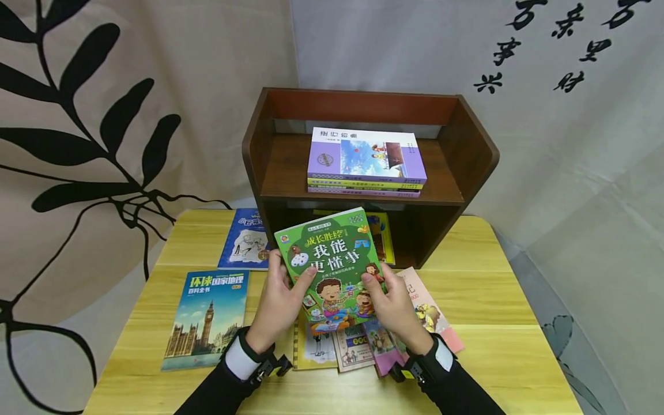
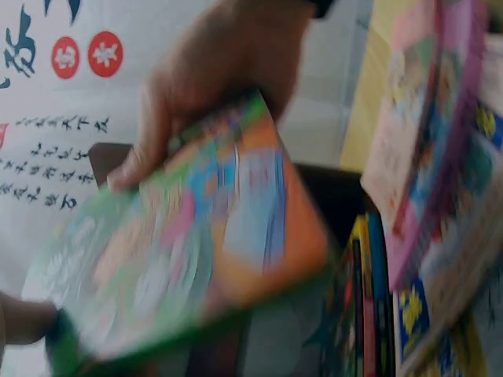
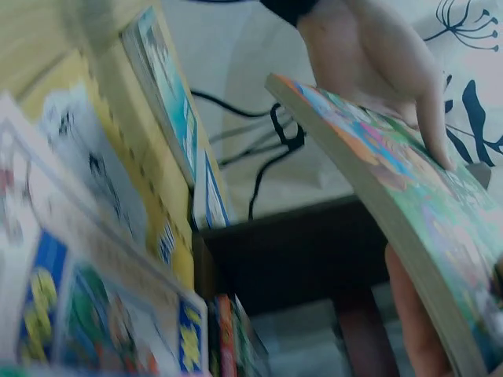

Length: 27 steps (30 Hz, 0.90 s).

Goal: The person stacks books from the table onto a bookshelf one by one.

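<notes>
A green picture book (image 1: 337, 259), with white Chinese title letters and cartoon children on its cover, is held in front of the bookshelf's lower compartment. My left hand (image 1: 282, 297) grips its left edge and my right hand (image 1: 394, 302) its lower right edge, both thumbs on the cover. The book tilts slightly in the head view, overlapping books on the table. In the left wrist view its cover (image 2: 181, 243) is blurred, with the right hand (image 2: 228, 71) at the far edge. The right wrist view shows its page edges (image 3: 385, 236) and the left hand (image 3: 377, 63).
A brown two-level bookshelf (image 1: 469, 155) stands at the back, with a stack of books (image 1: 368, 158) on its upper level and a yellow book (image 1: 385, 239) below. Left lie a blue book (image 1: 244, 239) and a geography book (image 1: 204, 323). Several books, one pink (image 1: 430, 305), fan out beneath my hands.
</notes>
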### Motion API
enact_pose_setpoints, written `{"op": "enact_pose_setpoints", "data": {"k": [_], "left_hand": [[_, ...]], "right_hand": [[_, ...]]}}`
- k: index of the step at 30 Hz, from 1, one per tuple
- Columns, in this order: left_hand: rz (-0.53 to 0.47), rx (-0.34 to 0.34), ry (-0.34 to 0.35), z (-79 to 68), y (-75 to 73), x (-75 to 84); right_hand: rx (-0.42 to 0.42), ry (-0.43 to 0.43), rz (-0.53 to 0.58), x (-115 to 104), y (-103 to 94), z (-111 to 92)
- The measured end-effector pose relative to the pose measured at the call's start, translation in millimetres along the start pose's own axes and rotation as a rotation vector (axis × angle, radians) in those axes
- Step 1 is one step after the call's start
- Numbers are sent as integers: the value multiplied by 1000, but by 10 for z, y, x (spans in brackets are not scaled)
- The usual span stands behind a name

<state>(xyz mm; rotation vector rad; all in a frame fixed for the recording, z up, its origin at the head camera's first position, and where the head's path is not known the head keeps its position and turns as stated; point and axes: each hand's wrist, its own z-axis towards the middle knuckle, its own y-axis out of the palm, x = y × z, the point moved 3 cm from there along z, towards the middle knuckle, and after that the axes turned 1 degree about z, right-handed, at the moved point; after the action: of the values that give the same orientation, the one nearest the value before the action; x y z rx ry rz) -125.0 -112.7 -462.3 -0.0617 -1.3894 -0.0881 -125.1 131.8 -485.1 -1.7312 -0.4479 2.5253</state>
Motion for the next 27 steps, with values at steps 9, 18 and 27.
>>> {"op": "enact_pose_setpoints", "data": {"k": [9,18,27], "left_hand": [[414,-117,217,298,-329,316],[381,-459,234,373,-163,267],[259,-452,259,320,-35,117]], "right_hand": [[-118,-56,-134,-48,-375,53],[-193,-100,-230,-25,-492,35],[-193,36,-185,96,-643,34]]}}
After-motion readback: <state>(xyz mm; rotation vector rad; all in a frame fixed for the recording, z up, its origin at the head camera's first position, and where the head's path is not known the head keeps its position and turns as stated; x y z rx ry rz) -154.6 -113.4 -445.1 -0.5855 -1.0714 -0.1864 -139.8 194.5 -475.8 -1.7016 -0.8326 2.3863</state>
